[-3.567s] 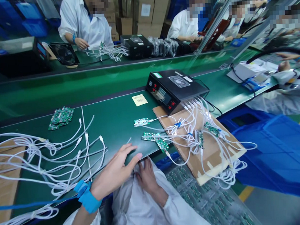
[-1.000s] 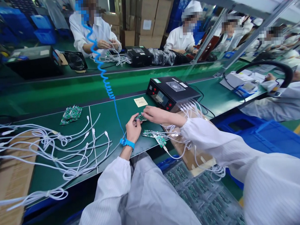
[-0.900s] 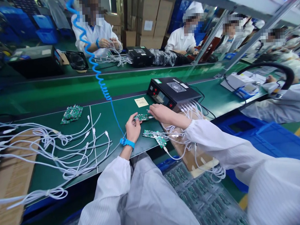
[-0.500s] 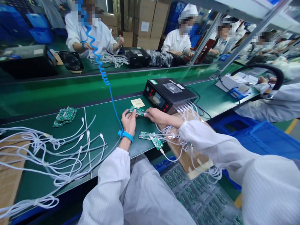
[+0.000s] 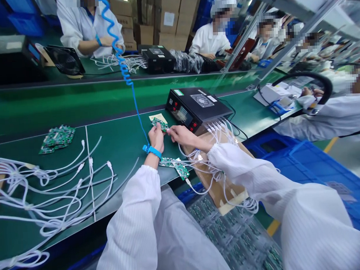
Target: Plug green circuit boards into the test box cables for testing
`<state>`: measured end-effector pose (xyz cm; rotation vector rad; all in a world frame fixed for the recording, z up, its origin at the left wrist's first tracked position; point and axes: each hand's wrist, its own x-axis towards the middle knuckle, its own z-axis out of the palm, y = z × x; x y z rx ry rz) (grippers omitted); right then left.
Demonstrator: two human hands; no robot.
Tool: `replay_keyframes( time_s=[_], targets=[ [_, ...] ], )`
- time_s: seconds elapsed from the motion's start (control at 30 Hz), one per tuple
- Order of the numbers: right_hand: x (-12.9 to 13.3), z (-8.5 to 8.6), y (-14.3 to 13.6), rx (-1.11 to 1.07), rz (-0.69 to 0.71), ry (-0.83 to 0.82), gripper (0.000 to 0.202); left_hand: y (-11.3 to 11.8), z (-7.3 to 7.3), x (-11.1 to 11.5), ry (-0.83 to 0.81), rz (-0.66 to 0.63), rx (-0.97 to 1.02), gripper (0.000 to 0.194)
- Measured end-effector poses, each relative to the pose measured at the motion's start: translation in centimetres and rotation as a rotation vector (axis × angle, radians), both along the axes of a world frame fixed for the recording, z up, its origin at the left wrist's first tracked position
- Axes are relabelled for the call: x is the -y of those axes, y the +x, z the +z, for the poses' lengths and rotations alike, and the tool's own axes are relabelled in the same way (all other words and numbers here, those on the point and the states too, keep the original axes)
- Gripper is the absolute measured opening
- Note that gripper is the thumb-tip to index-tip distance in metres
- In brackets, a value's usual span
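Note:
My left hand [image 5: 157,138], with a blue wrist strap [image 5: 152,150], is closed on a green circuit board [image 5: 159,123] held tilted above the bench. My right hand [image 5: 182,135] pinches the white plug of a cable at the board's right end; my fingers hide whether it is fully seated. Just behind the board lies a yellow paper note [image 5: 161,117]. Nearer me, further green circuit boards [image 5: 180,169] rest at the bench edge with white cables running to them. To the right stands a black test box [image 5: 199,106] with a screen, red buttons and several white cables plugged in.
A pile of circuit boards [image 5: 58,138] and a tangle of white cables [image 5: 61,194] occupy the left bench. A blue coiled cord [image 5: 126,72] hangs down to my wrist. Cardboard [image 5: 206,169] juts over the edge, above trays of boards [image 5: 230,231]. Co-workers sit opposite and at right.
The board in my left hand has tilted, its right end now lower. Both hands stay together at it. My view has turned slightly, and the co-worker opposite has brought their hands together.

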<state>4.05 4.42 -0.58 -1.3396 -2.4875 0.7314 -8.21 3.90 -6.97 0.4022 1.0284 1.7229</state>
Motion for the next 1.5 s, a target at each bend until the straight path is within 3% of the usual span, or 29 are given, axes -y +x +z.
replay_keyframes(
  time_s=[0.4,0.8,1.5],
  targets=[
    [0.9,0.4,-1.0,-0.038,-0.008,-0.013,0.031,0.1,0.8,-1.1,-0.166,0.093,0.020,0.033],
    [1.2,1.3,-1.4,-0.043,0.000,-0.044,0.043,0.5,1.2,-1.2,-0.310,0.139,-0.030,0.030],
    [1.5,1.9,-1.7,0.004,-0.005,-0.042,0.047,0.8,2.7,-0.5,-0.348,0.117,0.056,0.031]
  ],
)
